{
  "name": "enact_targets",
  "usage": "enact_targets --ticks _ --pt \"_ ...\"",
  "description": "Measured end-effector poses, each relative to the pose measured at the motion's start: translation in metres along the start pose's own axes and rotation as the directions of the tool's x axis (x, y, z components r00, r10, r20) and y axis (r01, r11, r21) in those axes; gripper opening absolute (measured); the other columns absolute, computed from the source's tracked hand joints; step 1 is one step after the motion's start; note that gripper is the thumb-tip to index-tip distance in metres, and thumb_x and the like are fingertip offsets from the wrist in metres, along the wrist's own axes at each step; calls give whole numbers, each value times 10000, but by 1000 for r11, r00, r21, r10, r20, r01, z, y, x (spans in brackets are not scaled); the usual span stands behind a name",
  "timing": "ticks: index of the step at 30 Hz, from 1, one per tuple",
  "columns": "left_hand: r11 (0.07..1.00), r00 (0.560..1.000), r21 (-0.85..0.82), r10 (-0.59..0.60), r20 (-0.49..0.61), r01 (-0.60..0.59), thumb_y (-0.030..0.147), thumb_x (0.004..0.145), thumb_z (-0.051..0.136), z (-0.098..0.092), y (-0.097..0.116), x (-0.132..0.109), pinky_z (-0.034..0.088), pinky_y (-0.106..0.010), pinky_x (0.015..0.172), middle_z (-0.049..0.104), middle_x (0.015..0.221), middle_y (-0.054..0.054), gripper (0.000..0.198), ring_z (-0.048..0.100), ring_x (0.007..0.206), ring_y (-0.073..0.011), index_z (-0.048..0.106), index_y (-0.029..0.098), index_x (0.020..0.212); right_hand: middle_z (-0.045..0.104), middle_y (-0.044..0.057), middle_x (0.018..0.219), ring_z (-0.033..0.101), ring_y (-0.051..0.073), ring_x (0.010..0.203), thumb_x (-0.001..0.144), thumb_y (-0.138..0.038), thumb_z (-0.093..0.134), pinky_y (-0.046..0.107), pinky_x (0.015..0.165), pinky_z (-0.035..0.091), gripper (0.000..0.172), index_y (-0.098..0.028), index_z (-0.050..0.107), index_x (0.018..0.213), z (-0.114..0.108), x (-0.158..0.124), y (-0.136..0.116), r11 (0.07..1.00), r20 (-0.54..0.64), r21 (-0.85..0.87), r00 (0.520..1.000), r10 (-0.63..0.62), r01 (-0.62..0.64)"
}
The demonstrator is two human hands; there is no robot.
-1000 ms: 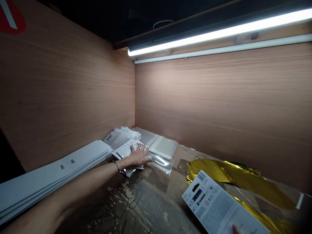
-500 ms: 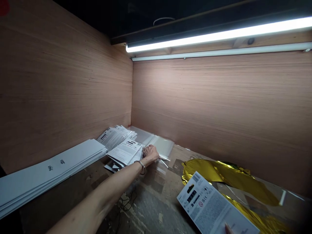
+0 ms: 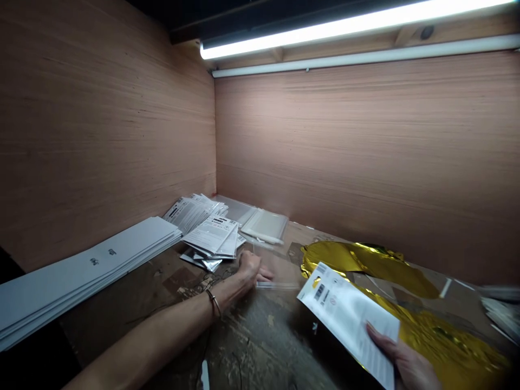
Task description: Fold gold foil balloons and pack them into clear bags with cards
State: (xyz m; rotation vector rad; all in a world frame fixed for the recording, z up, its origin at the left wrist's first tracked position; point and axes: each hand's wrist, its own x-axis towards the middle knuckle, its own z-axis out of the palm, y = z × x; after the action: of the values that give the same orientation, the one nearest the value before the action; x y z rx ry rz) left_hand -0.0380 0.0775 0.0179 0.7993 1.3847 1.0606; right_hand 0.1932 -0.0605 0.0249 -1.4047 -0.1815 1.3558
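My left hand (image 3: 252,267), a bangle at its wrist, reaches low over the worktop. Its fingers are closed on the edge of a clear plastic bag (image 3: 280,269), which extends to the right. A white printed hang card (image 3: 343,306) with a barcode and a hanging slot is gripped in my right hand (image 3: 402,355), the thumb flat on its face. Gold foil balloons (image 3: 365,268) lie just beyond and beneath that card. Behind my left hand is a stack of clear plastic bags (image 3: 266,225). Several similar printed cards (image 3: 211,235) lie piled to its left.
Long white card sheets (image 3: 93,265) are stacked along the left plywood wall. A white strip (image 3: 205,375) and thin threads lie on the worn worktop (image 3: 260,336). A lit tube lamp (image 3: 345,30) runs above the back wall. Blurred white packets (image 3: 504,314) sit at far right.
My left hand has come nearer from the bag stack, bringing a clear bag with it. The right hand and its card have moved further into view, and the view has tilted down.
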Motion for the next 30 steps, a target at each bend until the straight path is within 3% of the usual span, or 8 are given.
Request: enact_targets --ticks 3,6,11,15,22,30 --pt "996 994 -29 -76 75 79 140 724 502 1 -11 -27 451 -322 448 534 533 -24 130 570 490 -189 444 78 823 630 55 511 576 190 453 475 -181 716 283 438 479 254 -118 551 658 9 -11 6 995 85 -99 996 40 -32" --pt "994 991 -64 -82 105 89 42 637 555 7 -14 -40 443 -290 398 474 407 31 150 535 383 -163 428 109 682 619 60 486 568 179 437 524 -187 690 264 416 460 176 -107 555 604 12 -22 15 982 155 -184 986 68 -39" --pt "988 987 -127 -66 147 85 45 635 533 14 -14 -46 433 -263 346 469 376 34 140 506 334 -139 417 123 643 636 101 559 590 215 504 597 -220 632 298 474 468 143 -93 573 627 5 -43 22 963 257 -210 941 220 -168" --pt "984 988 -169 -37 151 63 79 641 532 14 -18 -53 397 -209 306 484 384 24 116 489 319 -118 423 119 632 633 117 553 578 228 458 618 -243 602 314 426 450 158 -88 573 620 9 -60 25 945 282 -236 915 290 -226" --pt "977 987 -205 -31 160 64 89 644 540 7 -11 -70 398 -217 306 520 426 0 120 533 374 -153 433 116 599 614 87 492 581 221 456 506 -239 662 293 433 460 186 -94 571 578 20 -59 31 959 222 -206 945 240 -195" --pt "970 986 -223 -61 155 95 176 681 555 -10 -2 -84 446 -277 352 530 444 -19 137 563 417 -190 457 104 618 608 56 454 567 222 415 437 -224 699 322 417 465 240 -115 557 596 20 -50 33 993 65 -102 996 67 -60"
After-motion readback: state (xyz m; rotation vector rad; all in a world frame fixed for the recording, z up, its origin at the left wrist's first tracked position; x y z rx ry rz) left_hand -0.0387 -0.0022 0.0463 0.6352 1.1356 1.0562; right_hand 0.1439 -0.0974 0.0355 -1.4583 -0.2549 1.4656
